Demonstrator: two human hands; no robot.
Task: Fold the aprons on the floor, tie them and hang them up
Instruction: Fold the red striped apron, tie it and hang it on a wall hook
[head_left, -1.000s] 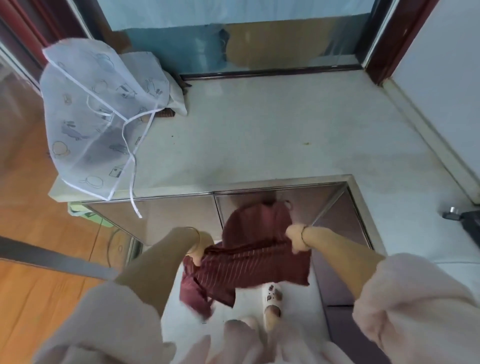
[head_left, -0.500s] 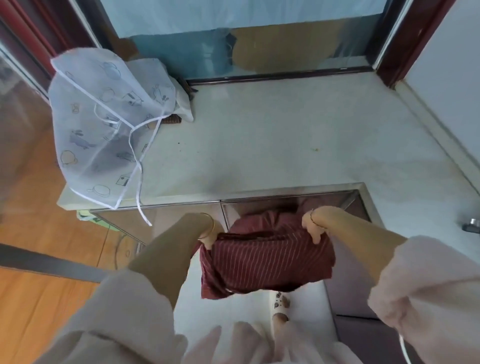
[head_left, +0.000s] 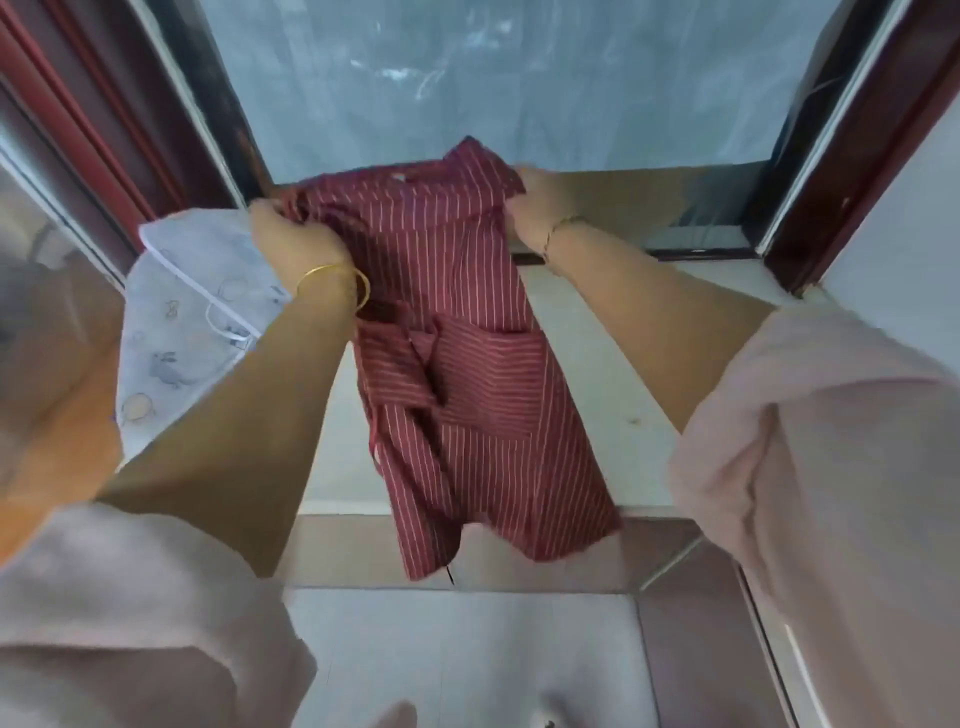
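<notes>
Above the pale counter (head_left: 597, 332), with a window (head_left: 519, 78) behind and a white printed cloth (head_left: 176, 332) partly hidden by the left forearm, the red striped apron (head_left: 467, 364) hangs in the air, its top corners clenched in the left hand (head_left: 291, 239) and right hand (head_left: 535, 208).

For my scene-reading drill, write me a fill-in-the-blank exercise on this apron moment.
1. The left grip and right grip hold up a red apron with thin white ____.
2. The bangle on the left wrist is ____ in colour.
3. The white printed apron lies to the red one's ____.
Missing words: stripes; gold; left.
</notes>
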